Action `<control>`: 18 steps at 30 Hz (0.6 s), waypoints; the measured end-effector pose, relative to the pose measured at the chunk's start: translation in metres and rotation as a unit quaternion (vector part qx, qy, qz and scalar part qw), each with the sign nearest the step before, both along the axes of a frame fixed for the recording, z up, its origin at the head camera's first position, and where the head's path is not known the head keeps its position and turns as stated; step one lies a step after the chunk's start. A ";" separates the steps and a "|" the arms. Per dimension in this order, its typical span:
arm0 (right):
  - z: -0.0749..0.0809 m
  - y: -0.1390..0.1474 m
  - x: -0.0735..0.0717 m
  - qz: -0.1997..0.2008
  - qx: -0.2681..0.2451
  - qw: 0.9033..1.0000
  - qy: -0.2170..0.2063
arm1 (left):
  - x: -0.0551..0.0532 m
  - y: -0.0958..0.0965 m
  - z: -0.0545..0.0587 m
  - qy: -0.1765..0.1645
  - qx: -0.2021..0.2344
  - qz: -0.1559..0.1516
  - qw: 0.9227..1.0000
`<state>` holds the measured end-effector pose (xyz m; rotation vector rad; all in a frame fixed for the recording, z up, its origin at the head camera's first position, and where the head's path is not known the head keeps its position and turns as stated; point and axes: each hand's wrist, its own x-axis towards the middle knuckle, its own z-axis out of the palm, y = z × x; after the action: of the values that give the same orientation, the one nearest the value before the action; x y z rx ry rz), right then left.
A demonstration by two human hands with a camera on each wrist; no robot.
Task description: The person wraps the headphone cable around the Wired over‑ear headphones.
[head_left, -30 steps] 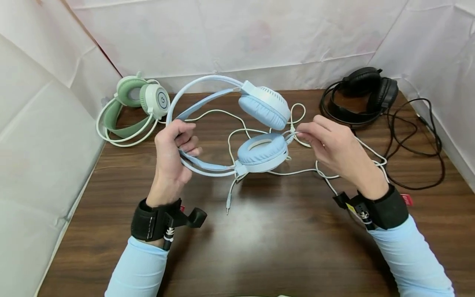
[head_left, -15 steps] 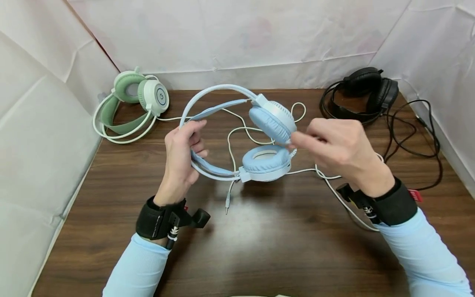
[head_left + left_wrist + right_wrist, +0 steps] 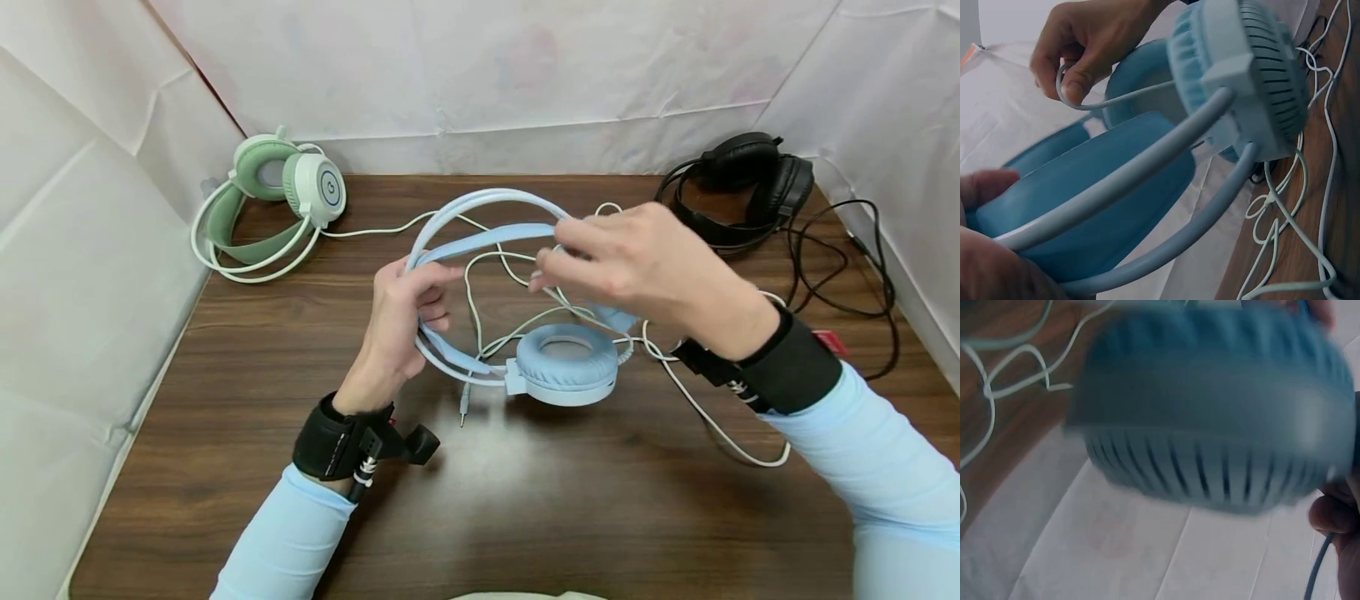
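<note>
In the head view, my left hand (image 3: 401, 317) grips the headband of a light-blue headset (image 3: 566, 367) held over the table. The near ear cup has its cushion facing up; my right hand (image 3: 648, 267) largely covers the far one. Between thumb and fingers, the right hand pinches a thin bendable stalk (image 3: 1125, 97) that looks like a microphone boom. It runs from an ear cup and curves across the inside of the headset. The slotted back of an ear cup (image 3: 1210, 444) fills much of the right wrist view, blurred.
Green-and-white headphones (image 3: 315, 192) stand at the back left. Black headphones (image 3: 776, 192) lie at the back right, their black cable (image 3: 885, 287) looped beside them. A white cable (image 3: 716, 429) winds over the brown table (image 3: 525, 517), and a plug (image 3: 463, 404) lies near the left hand.
The headset has moved right and closer to my body in the left hand. My right hand has moved left over the far ear cup, drawing the stalk inward across the headset.
</note>
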<state>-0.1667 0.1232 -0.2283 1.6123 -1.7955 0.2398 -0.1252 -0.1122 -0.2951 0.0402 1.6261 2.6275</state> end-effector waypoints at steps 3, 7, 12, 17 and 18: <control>0.004 0.007 -0.007 -0.007 -0.014 0.999 -0.046 | 0.002 -0.003 0.000 0.013 -0.022 -0.031 0.999; 0.004 0.017 -0.016 -0.007 -0.034 0.994 -0.108 | 0.002 -0.005 0.002 0.011 -0.020 -0.059 0.998; -0.001 0.022 -0.021 0.012 -0.063 0.983 -0.173 | 0.002 -0.005 0.002 0.003 0.006 -0.078 0.997; 0.000 0.028 -0.025 0.037 -0.112 0.963 -0.243 | 0.002 -0.008 0.003 -0.002 0.051 -0.114 0.992; 0.000 0.030 -0.027 0.043 -0.122 0.957 -0.258 | 0.001 -0.008 0.003 -0.004 0.061 -0.124 0.990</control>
<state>-0.1941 0.1528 -0.2278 1.5381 -1.9725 0.9616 -0.1240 -0.1204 -0.2925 0.2199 1.3557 2.5274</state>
